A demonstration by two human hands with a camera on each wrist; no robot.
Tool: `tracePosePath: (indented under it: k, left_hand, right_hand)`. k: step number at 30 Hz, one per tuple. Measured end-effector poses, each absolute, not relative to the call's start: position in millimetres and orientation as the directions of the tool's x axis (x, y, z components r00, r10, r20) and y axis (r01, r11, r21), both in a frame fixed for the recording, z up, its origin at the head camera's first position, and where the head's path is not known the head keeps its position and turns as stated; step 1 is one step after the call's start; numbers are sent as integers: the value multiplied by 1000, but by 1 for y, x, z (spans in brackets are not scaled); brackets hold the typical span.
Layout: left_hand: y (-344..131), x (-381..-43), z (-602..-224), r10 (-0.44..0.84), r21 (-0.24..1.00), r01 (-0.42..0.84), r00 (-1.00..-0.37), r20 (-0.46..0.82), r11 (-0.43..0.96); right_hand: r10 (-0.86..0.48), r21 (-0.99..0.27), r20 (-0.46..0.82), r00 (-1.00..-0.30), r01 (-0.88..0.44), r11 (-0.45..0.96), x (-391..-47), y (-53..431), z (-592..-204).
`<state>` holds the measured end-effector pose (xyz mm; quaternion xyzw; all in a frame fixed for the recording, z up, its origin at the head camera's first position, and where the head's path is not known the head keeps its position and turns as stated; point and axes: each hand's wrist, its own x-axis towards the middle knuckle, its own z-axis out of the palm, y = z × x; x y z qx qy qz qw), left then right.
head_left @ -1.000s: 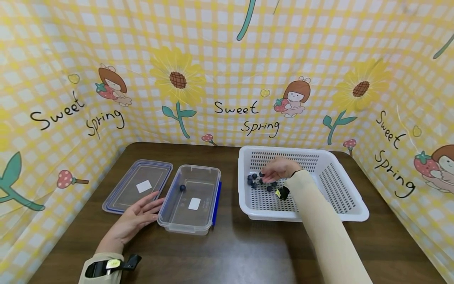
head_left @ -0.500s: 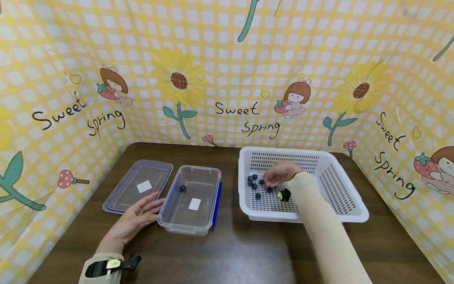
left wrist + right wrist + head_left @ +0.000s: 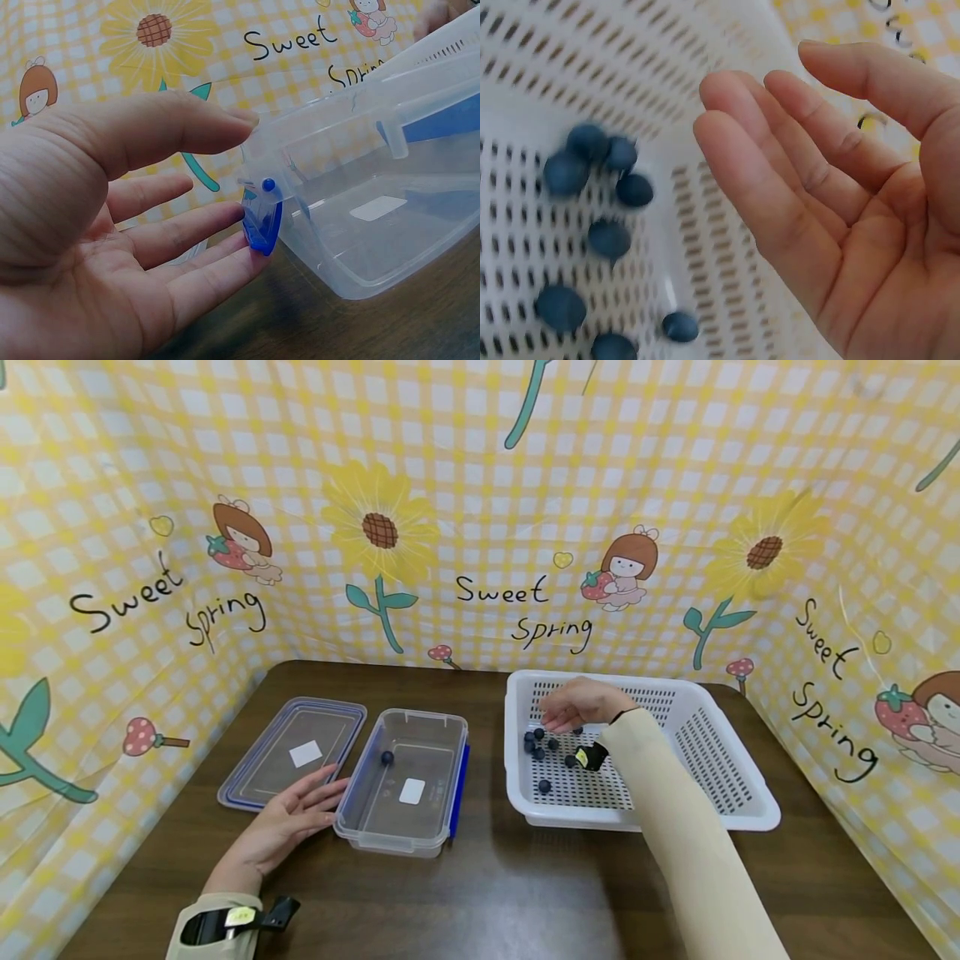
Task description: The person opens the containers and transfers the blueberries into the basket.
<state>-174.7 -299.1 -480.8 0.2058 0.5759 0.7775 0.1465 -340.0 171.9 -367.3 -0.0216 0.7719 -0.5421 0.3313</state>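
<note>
My right hand [image 3: 585, 703] hovers over the back left part of a white slotted basket [image 3: 720, 718]. Its palm is bare and the fingers are extended in the right wrist view. Several blueberries [image 3: 566, 172] lie on the basket floor beside it, mostly bunched near the left wall; one blueberry [image 3: 544, 787] sits apart toward the front. My left hand [image 3: 285, 827] rests against the left side of a clear plastic container [image 3: 435, 764]. In the left wrist view the thumb is at the rim and the fingertips meet its blue latch [image 3: 262, 225]. A single blueberry [image 3: 387, 758] is inside the container.
A clear lid [image 3: 330, 727] with a blue seal lies flat left of the container, partly behind my left fingers. Everything stands on a dark wooden table [image 3: 510, 877]. Yellow checked cloth [image 3: 480, 527] surrounds the back and sides.
My right hand has risen from among the blueberries and shifted back and slightly left. One blueberry has rolled toward the basket's front. My left hand has stayed put.
</note>
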Motion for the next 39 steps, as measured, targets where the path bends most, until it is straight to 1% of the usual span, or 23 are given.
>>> tracePosePath:
  k: [6, 11, 14, 19, 26, 28, 35, 39]
  left_hand:
    - [-299, -175, -481, 464, 957, 7, -873, 148, -292]
    - [-299, -176, -482, 488, 949, 14, -855, 175, -316]
    - [-300, -176, -482, 499, 945, 19, -846, 189, -327]
    - [-299, -176, -482, 494, 946, 25, -848, 191, -323]
    - [-297, -175, -483, 493, 948, 19, -851, 182, -317]
    - [-297, -175, -484, 496, 949, 16, -850, 179, -314]
    - [-299, -175, -484, 503, 945, 3, -846, 176, -327]
    - [-299, -176, -483, 504, 943, 7, -844, 184, -332]
  right_hand:
    - [-447, -871, -469, -762, 314, 378, -342, 148, -349]
    - [-511, -890, -438, -739, 278, 360, -339, 123, -336]
    - [-541, -900, -418, -730, 253, 354, -337, 105, -329]
    - [-583, -911, -396, -710, 223, 347, -333, 74, -327]
    - [-600, -905, -410, -687, 225, 360, -322, 28, -344]
    - [-594, -906, -409, -693, 230, 356, -320, 16, -352]
    - [-533, -911, -398, -747, 256, 322, -313, -17, -382]
    - [-493, -914, -392, -777, 269, 303, -308, -32, -391]
